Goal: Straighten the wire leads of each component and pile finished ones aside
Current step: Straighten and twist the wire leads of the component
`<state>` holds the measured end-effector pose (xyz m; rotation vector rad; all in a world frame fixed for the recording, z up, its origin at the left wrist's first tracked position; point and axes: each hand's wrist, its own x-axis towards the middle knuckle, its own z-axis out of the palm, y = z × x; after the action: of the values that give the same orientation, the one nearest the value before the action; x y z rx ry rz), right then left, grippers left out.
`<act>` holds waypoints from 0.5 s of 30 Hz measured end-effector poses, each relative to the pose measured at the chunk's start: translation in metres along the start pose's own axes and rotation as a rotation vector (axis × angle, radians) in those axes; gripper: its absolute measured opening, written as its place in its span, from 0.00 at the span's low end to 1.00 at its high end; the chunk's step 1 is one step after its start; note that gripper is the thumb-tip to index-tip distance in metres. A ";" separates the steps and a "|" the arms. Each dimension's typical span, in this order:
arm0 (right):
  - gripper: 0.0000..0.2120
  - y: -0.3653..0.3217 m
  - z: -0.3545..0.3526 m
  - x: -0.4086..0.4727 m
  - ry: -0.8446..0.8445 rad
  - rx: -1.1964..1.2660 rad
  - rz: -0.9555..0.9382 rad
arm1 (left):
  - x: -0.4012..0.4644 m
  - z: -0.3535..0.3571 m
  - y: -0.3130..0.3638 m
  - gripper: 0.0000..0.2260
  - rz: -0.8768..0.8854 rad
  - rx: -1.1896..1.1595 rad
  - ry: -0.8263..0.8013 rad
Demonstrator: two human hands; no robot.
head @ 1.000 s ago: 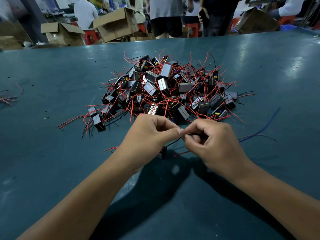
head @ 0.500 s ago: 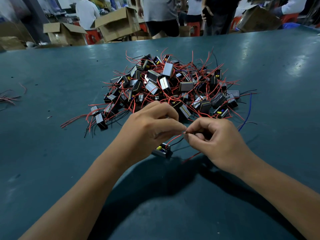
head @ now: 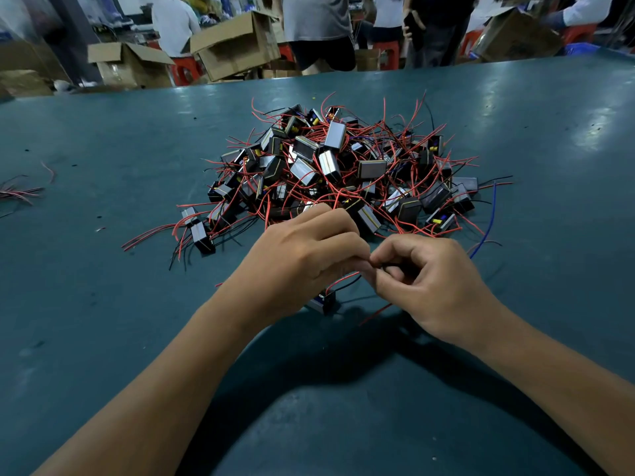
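Nearest to us, our two forearms reach out over the dark teal table, and our hands meet just short of the big pile. Our left hand has its fingers curled, with the thumb and forefinger pinching the wire leads of one component. Our right hand is curled too, its fingertips pinching the same leads and touching those of the left. The small black component hangs under our left hand, close above or on the table; we cannot tell which. A red lead trails out beneath our right hand. Just beyond our knuckles lies the heap of components, black blocks tangled in red and black wires, with a blue wire at its right edge. A few loose wires lie far to the left. Past the table's far edge stand open cardboard boxes and several people.
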<state>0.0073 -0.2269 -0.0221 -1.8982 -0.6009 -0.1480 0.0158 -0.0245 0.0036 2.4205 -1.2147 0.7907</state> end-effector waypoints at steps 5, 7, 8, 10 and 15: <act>0.06 -0.003 0.003 -0.002 0.073 -0.097 -0.052 | 0.001 0.003 0.015 0.08 -0.259 -0.107 -0.090; 0.08 -0.001 0.004 -0.003 0.091 -0.119 -0.049 | -0.001 0.006 0.017 0.06 -0.441 -0.258 -0.105; 0.08 -0.001 0.004 -0.003 0.095 -0.138 -0.052 | -0.001 0.009 0.018 0.07 -0.525 -0.321 -0.108; 0.06 -0.001 0.006 -0.002 0.100 -0.191 -0.069 | -0.001 0.013 0.020 0.10 -0.680 -0.446 -0.108; 0.04 -0.002 0.006 -0.001 0.095 -0.240 -0.096 | 0.002 0.014 0.023 0.11 -0.790 -0.468 -0.117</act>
<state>0.0041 -0.2207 -0.0231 -2.0799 -0.6323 -0.3848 0.0028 -0.0462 -0.0053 2.2598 -0.3247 0.1083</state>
